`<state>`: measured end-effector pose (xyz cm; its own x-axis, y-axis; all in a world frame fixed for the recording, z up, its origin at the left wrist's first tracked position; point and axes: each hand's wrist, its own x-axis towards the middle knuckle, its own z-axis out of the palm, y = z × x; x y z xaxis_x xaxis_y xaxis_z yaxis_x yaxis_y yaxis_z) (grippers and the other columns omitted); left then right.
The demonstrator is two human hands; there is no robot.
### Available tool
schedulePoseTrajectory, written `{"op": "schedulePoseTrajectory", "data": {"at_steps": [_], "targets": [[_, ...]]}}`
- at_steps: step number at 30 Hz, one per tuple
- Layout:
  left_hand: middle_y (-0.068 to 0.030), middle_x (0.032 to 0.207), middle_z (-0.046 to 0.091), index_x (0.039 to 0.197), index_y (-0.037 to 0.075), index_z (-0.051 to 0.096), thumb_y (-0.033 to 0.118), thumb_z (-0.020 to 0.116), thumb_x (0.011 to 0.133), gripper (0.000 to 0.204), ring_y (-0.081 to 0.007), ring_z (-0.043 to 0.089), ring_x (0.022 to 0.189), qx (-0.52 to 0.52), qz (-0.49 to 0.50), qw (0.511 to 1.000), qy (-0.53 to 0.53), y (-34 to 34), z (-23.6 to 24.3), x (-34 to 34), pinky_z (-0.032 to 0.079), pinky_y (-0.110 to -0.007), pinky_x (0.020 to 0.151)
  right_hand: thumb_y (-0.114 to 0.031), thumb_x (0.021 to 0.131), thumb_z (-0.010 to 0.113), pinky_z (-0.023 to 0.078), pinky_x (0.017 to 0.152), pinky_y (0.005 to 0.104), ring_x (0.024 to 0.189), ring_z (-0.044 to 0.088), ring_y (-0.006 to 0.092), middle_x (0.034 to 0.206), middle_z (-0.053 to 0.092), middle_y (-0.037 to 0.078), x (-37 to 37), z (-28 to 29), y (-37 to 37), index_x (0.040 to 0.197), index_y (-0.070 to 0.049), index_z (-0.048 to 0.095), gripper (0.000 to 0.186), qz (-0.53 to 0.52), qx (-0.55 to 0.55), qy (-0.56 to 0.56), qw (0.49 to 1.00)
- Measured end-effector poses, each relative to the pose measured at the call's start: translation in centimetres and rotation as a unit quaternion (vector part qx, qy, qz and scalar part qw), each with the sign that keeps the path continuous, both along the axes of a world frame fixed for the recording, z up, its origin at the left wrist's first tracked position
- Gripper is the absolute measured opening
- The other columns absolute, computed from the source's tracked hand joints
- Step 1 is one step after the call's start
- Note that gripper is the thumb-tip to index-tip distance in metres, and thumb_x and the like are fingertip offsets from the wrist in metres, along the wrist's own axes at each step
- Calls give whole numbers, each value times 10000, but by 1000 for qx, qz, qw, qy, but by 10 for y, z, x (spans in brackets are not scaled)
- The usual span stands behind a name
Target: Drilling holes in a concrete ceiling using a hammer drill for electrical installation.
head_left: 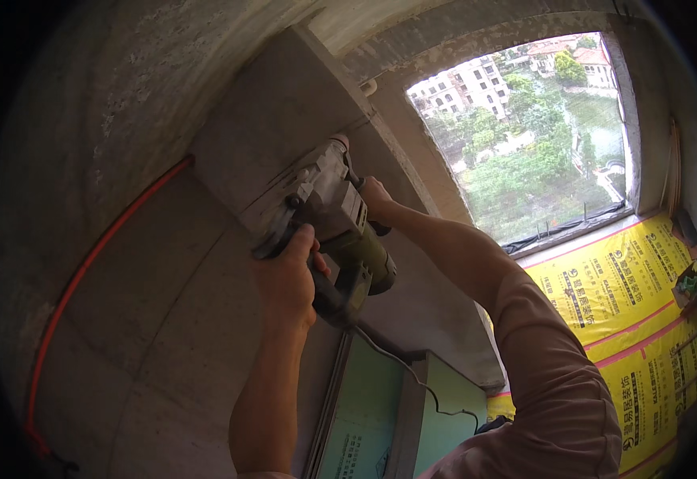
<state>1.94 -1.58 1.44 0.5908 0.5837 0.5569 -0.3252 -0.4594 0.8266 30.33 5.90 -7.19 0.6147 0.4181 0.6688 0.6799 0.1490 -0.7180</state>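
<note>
An olive and silver power tool (368,259) with black handles has its front end up against a grey concrete surface (272,104) marked with thin dark lines. My left hand (288,275) is closed on the black handle at the tool's left. Higher up, my right hand (376,199) grips another black handle on the tool's far side, its fingers partly hidden by the tool. A dark cord (392,355) hangs from the tool's lower end toward the bottom of the view.
An orange hose or conduit (93,259) runs along the left wall. A window (524,152) is at upper right, with yellow printed sheeting (580,247) below it and assorted small items (688,283) at the right edge. Pale green boards (364,415) stand at lower middle.
</note>
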Motion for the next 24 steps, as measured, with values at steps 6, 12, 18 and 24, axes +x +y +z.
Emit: {"op": "schedulePoseTrajectory", "data": {"at_steps": [6, 12, 18, 24], "targets": [[-76, 772, 607, 958, 24, 598, 92, 639, 877, 113, -146, 541, 535, -13, 20, 1000, 14, -8, 6, -2, 467, -313, 488, -310, 676, 797, 547, 772, 438, 991, 689, 358, 908, 700, 263, -6, 1, 1, 885, 45, 685, 427, 3, 1, 29, 1000], [-68, 717, 591, 871, 8, 581, 56, 623, 892, 68, -142, 520, 466, 6, 3, 1000, -14, -12, -3, 5, 438, -305, 444, -315, 693, 781, 541, 785, 445, 994, 680, 372, 892, 696, 266, 1, -6, 5, 884, 24, 693, 399, -27, 18, 10, 999], [-56, 724, 572, 898, 33, 573, 81, 618, 873, 71, -146, 539, 546, -10, -3, 1000, 24, -4, -4, 3, 471, -321, 512, -330, 709, 760, 539, 793, 449, 1004, 661, 393, 910, 688, 270, 6, -6, 9, 915, 20, 685, 413, 6, 17, -22, 1000], [-46, 714, 559, 876, 38, 566, 84, 605, 875, 60, -141, 531, 550, 18, 10, 999, 35, 0, -4, 1, 468, -326, 523, -313, 712, 752, 539, 798, 450, 1007, 654, 400, 907, 690, 263, 9, -10, 22, 899, 5, 683, 375, 24, 43, -21, 999]]}}
